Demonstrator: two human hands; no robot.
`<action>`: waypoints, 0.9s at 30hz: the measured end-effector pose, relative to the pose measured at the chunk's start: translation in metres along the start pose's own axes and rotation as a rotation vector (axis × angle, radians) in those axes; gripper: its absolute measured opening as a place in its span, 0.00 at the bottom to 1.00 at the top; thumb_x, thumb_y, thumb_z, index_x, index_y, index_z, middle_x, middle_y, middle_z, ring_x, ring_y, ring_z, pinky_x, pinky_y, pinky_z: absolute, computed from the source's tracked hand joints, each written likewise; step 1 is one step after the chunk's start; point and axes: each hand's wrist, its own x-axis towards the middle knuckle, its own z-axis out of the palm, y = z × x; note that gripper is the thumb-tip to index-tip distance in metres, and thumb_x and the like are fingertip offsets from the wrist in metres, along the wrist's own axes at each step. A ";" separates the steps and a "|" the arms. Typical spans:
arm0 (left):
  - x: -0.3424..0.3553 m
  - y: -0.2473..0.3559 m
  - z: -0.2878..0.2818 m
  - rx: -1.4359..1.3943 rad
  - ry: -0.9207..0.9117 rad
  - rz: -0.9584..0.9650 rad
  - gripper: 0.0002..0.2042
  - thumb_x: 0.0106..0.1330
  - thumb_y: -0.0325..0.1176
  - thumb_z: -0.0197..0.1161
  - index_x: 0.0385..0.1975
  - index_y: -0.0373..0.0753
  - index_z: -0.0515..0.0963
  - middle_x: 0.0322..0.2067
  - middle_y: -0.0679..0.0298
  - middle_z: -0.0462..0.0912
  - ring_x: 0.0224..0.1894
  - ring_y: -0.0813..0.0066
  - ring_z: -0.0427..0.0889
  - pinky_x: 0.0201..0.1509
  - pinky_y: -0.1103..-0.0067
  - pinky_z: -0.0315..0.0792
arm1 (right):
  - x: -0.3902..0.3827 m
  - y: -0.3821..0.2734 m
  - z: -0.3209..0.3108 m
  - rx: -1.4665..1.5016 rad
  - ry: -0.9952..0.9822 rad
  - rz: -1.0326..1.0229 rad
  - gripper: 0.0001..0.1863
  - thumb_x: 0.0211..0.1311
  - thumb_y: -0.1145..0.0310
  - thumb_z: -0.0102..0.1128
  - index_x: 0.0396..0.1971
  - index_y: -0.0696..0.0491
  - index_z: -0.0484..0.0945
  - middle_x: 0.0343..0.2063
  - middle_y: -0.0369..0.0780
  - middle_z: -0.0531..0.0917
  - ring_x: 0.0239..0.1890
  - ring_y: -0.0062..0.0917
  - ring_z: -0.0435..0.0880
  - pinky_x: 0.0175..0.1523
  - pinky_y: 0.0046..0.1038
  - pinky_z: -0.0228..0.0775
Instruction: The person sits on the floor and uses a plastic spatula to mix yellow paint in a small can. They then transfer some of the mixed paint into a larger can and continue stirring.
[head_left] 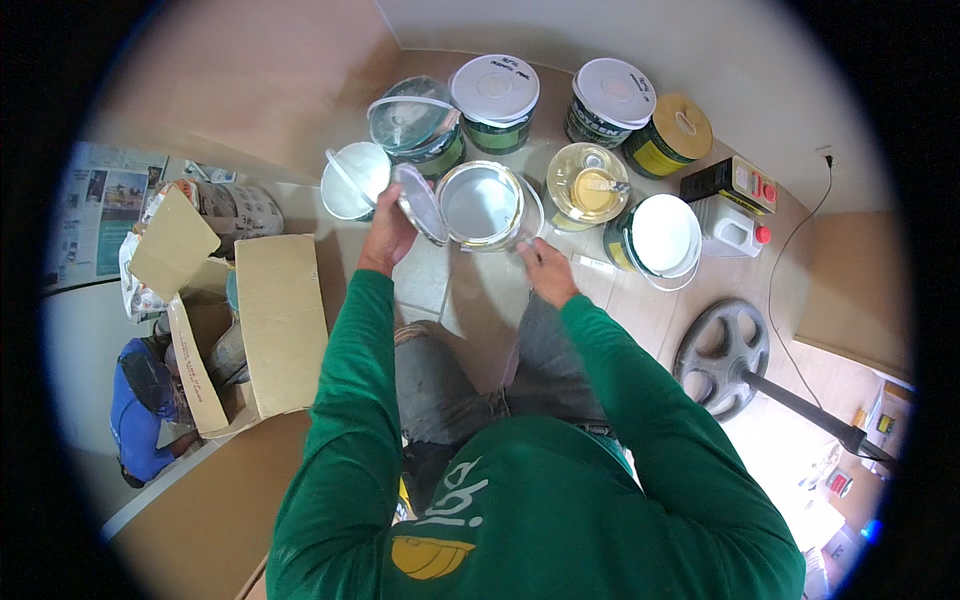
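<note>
My left hand [390,238] grips a round metal paint-can lid [424,206], tilted on edge at the left side of an open paint can [487,242]. Pale grey paint shows inside the can. My right hand [549,272] is closed near the can's lower right, fingertips pinched together; whatever they hold is too small and blurred to make out. To the left of the lid stands a white bucket [349,213] with a raised handle. Right of the can is a clear-topped tub [562,170] with a yellowish cup and a brush in it.
Behind are white-lidded buckets [495,88], a clear-lidded bucket [408,118] and a yellow-topped tin [684,124]. At right are a white-topped bucket [664,236], a red-capped jug [730,226] and a wheel-shaped base [722,345]. Left are a cardboard box [282,325] and a person in blue [140,415].
</note>
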 end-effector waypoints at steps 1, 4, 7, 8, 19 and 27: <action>-0.004 -0.006 -0.002 -0.147 -0.006 -0.010 0.41 0.73 0.65 0.63 0.75 0.40 0.70 0.71 0.46 0.78 0.75 0.48 0.75 0.78 0.51 0.71 | 0.000 0.013 -0.014 -0.084 0.030 -0.030 0.25 0.82 0.45 0.57 0.47 0.56 0.83 0.40 0.58 0.88 0.45 0.56 0.89 0.52 0.50 0.78; -0.034 -0.020 -0.016 -0.497 0.069 -0.012 0.43 0.72 0.72 0.56 0.75 0.41 0.72 0.70 0.43 0.78 0.73 0.40 0.77 0.78 0.45 0.69 | -0.013 0.052 -0.051 -0.071 0.070 0.015 0.25 0.82 0.46 0.57 0.48 0.57 0.83 0.45 0.60 0.88 0.52 0.63 0.86 0.57 0.54 0.77; -0.068 -0.042 -0.019 -0.661 0.141 -0.032 0.45 0.71 0.76 0.51 0.74 0.44 0.73 0.73 0.44 0.76 0.72 0.34 0.76 0.76 0.32 0.66 | -0.029 0.115 -0.087 -0.302 0.125 0.078 0.29 0.80 0.42 0.59 0.46 0.59 0.82 0.39 0.58 0.88 0.44 0.57 0.88 0.51 0.50 0.78; -0.077 -0.063 -0.038 -0.699 0.114 -0.047 0.45 0.71 0.78 0.50 0.74 0.45 0.74 0.73 0.44 0.76 0.73 0.32 0.76 0.75 0.28 0.64 | -0.030 0.133 -0.086 -0.415 0.138 0.106 0.30 0.80 0.40 0.61 0.45 0.59 0.82 0.36 0.56 0.88 0.40 0.54 0.89 0.47 0.49 0.79; -0.109 -0.146 -0.090 -0.808 0.460 -0.165 0.46 0.70 0.80 0.49 0.70 0.44 0.76 0.67 0.50 0.81 0.67 0.32 0.78 0.66 0.25 0.70 | 0.004 -0.034 -0.036 -0.210 0.229 -0.085 0.23 0.71 0.53 0.73 0.53 0.56 0.83 0.39 0.56 0.90 0.44 0.55 0.91 0.50 0.51 0.81; -0.095 -0.128 -0.081 -0.825 0.235 -0.181 0.44 0.71 0.79 0.50 0.69 0.46 0.78 0.66 0.53 0.83 0.66 0.36 0.82 0.64 0.28 0.74 | 0.049 -0.090 -0.025 -0.865 -0.086 -0.341 0.16 0.69 0.59 0.69 0.48 0.55 0.83 0.39 0.50 0.91 0.46 0.52 0.91 0.53 0.54 0.81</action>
